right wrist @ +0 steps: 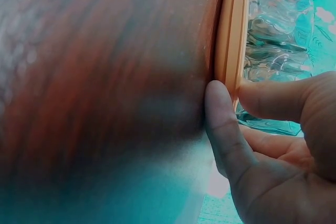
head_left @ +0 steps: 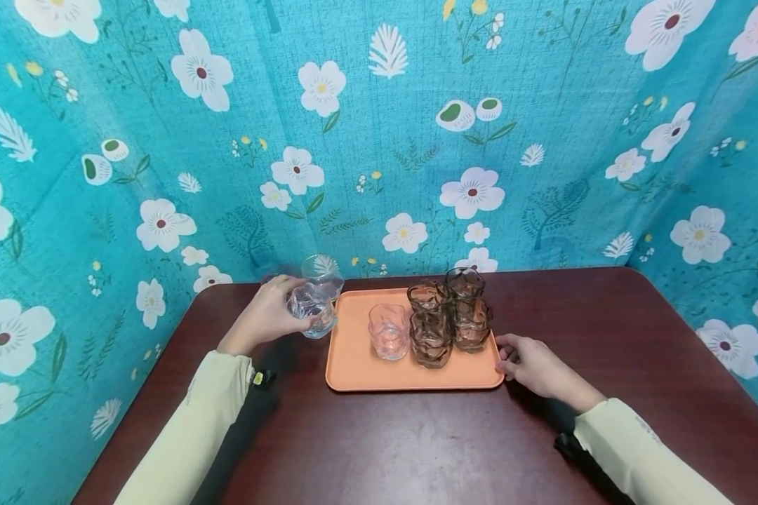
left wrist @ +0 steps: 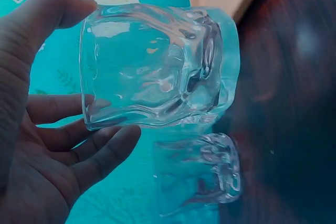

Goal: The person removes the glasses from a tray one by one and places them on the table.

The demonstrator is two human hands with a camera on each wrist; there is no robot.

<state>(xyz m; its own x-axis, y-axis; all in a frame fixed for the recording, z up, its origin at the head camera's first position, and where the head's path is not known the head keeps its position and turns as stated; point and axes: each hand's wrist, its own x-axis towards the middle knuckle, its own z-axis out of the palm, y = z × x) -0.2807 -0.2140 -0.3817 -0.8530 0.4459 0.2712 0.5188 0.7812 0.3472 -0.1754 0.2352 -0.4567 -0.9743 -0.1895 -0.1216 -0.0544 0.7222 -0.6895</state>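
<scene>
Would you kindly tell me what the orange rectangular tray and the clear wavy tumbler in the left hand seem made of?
The orange rectangular tray looks like matte plastic, judging by its even colour and smooth rim. The clear wavy tumbler looks like glossy glass, given its highlights and thick see-through base, though clear plastic remains possible.

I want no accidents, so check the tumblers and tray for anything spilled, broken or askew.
Nothing stands out: the smoky brown tumblers stand upright on the orange tray, the left hand holds a clear tumbler, and no spill or breakage is visible.
</scene>
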